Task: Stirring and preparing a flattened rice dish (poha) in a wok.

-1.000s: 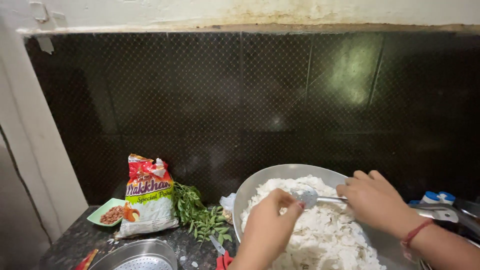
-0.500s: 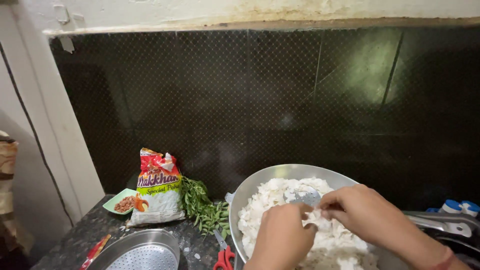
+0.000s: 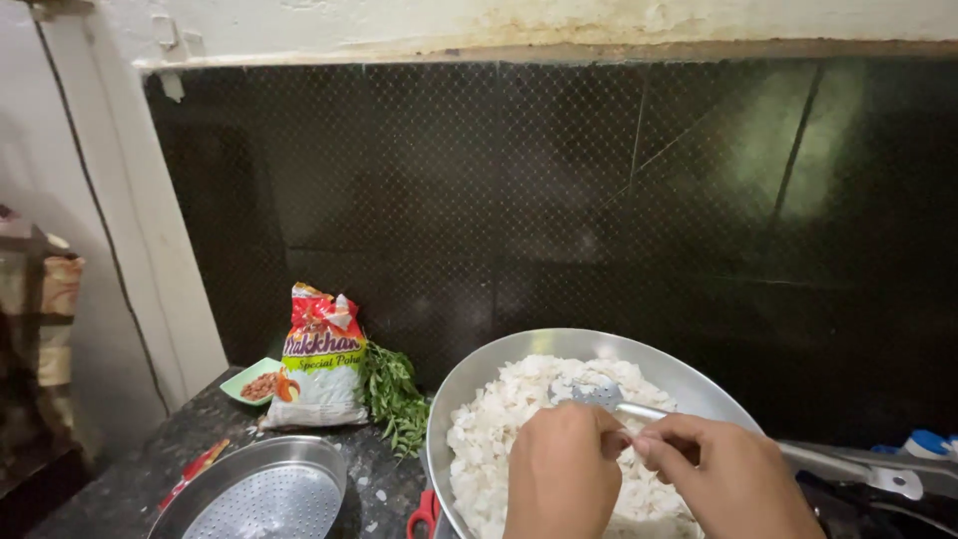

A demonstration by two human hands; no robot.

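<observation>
A large steel pan [image 3: 519, 351] holds a heap of white flattened rice [image 3: 499, 429]. My left hand [image 3: 561, 474] and my right hand [image 3: 728, 479] meet over the pan, fingers closed together on the handle of a metal spoon [image 3: 599, 395], whose bowl rests in the rice just beyond my knuckles. Both hands hide the near part of the rice. The pan's long handle [image 3: 848, 465] runs off to the right.
A printed food packet [image 3: 321, 361] stands at the back left beside a green dish of nuts [image 3: 251, 382] and a bunch of green leaves [image 3: 397, 399]. A steel strainer [image 3: 261, 491] and red-handled scissors [image 3: 423, 511] lie on the dark counter. Black tiled wall behind.
The view has shifted so everything sits further right. My right hand has come in from the right to meet my left hand on the spoon over the rice.
</observation>
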